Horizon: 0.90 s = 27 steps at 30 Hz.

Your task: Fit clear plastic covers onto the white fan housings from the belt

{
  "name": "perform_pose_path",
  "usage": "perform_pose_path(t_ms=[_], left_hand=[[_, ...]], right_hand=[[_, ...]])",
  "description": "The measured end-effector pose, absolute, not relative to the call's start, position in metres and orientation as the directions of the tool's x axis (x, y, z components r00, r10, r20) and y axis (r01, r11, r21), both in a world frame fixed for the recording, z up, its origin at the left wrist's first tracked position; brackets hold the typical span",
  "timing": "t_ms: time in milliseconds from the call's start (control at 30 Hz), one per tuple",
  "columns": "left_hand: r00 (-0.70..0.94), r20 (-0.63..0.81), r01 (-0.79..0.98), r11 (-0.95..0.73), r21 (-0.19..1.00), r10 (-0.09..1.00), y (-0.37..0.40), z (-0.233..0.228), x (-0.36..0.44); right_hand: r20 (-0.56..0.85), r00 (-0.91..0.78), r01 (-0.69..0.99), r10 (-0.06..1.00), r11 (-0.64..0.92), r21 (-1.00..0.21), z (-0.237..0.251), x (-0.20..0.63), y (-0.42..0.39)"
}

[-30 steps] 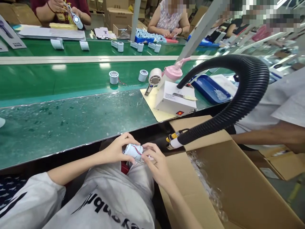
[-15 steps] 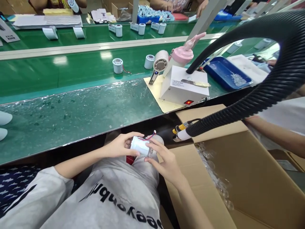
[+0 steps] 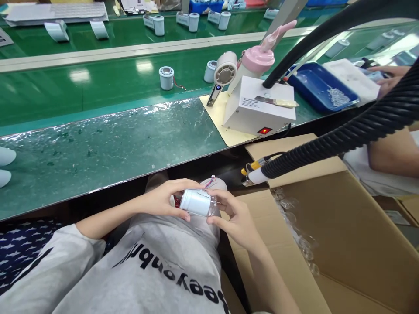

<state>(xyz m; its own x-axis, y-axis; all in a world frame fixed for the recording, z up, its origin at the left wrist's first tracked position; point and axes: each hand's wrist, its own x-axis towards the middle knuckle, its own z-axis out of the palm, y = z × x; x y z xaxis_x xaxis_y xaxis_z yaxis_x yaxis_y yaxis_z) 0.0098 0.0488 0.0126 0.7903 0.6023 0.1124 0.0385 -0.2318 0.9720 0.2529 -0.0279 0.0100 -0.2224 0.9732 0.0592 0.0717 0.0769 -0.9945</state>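
Both hands on the white cylinder (image 3: 196, 202) — held over the lap.
Left hand (image 3: 163, 198) and right hand (image 3: 236, 218) grasp it; beyond it, hose nozzle (image 3: 253, 175) over the cardboard box (image 3: 343, 244), then white machine (image 3: 260, 111) — its label unreadable.

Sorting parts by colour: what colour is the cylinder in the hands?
White cylinder, seen in the head view.
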Motion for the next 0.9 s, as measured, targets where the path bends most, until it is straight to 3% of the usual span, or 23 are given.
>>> perform_pose_path(t_ms=[267,567,900], left_hand=[[0.795,0.214,-0.031,-0.315,0.949,0.568,0.047,0.012,0.007],[0.801,0.226,-0.029,-0.342,0.939,0.554,0.046,0.011,0.005],[0.805,0.294,-0.072,-0.406,0.911,0.515,0.046,0.009,0.005]], right_hand=[[-0.099,-0.235,-0.130,0.967,-0.132,-0.983,0.004,0.248,-0.029],[-0.246,-0.262,-0.259,0.933,-0.314,-0.913,0.003,0.240,-0.027],[-0.425,-0.315,-0.293,0.849,-0.513,-0.807,0.003,0.230,-0.026]])
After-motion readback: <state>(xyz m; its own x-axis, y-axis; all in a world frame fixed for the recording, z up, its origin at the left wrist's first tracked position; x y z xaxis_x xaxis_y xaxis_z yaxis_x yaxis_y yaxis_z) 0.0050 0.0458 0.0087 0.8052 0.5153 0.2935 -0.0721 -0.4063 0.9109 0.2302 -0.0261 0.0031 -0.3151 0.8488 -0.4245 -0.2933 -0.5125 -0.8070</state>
